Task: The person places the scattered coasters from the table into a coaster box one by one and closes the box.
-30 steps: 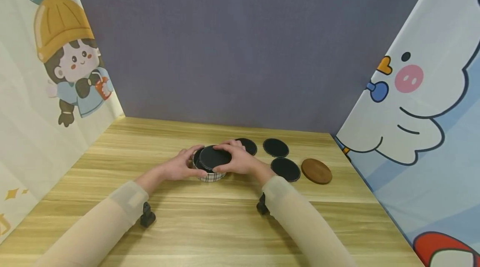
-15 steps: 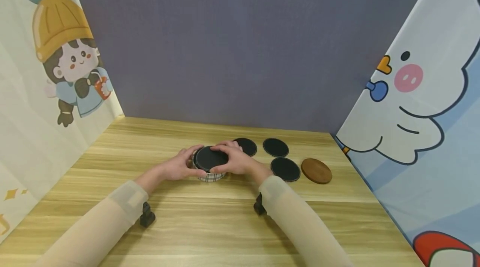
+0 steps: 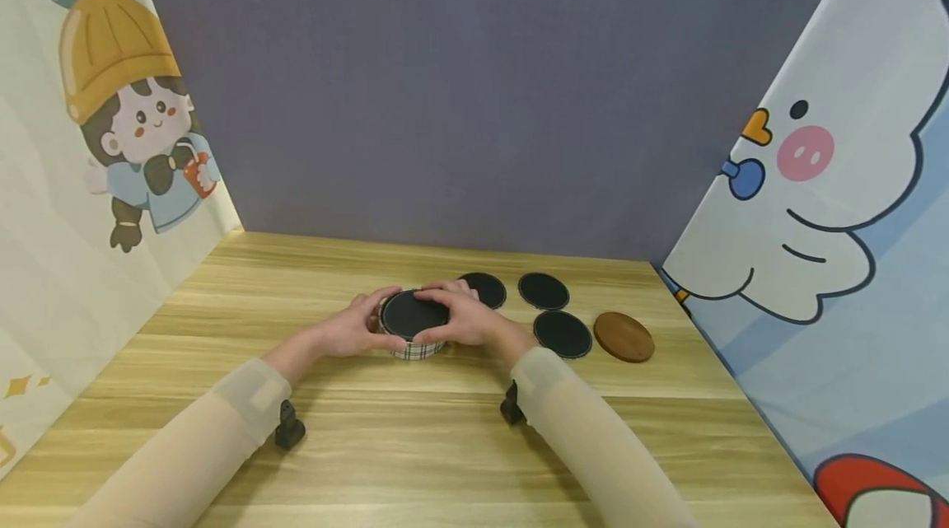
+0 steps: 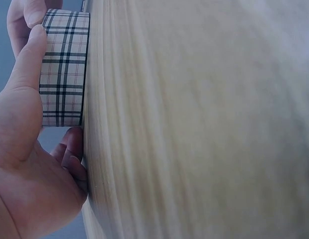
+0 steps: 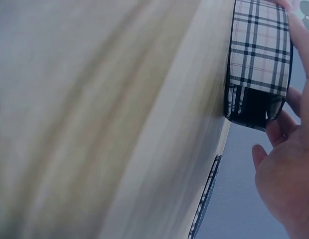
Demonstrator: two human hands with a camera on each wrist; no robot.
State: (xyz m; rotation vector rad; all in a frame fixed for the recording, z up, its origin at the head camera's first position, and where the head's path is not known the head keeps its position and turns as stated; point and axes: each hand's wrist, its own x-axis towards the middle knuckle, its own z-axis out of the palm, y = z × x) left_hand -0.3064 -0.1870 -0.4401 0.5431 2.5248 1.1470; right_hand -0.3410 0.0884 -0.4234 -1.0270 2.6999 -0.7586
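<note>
A round coaster holder point(image 4: 65, 69) with a plaid side stands on the table, its side opening visible in the right wrist view. A black round coaster point(image 3: 409, 315) lies level at the holder's top. My left hand point(image 3: 354, 329) grips the holder from the left, thumb along the near side and fingers round the back. From the right, my right hand point(image 3: 469, 318) holds the coaster's edge between thumb and fingers, close against the holder's rim. The right fingertips reach the side opening point(image 5: 254, 107) in the right wrist view. What lies deeper in the holder is hidden.
Right of the hands lie more black coasters: one partly behind the right hand point(image 3: 485, 289), one at the back point(image 3: 544, 291), one nearer point(image 3: 563, 334). A brown wooden disc point(image 3: 624, 337) lies farther right. A grey panel point(image 3: 445, 100) closes off the table's back.
The black coaster has shifted left and down from a tilted, off-centre position until it lies level at the holder's top. My right hand moved slightly left with it; the left hand stayed put.
</note>
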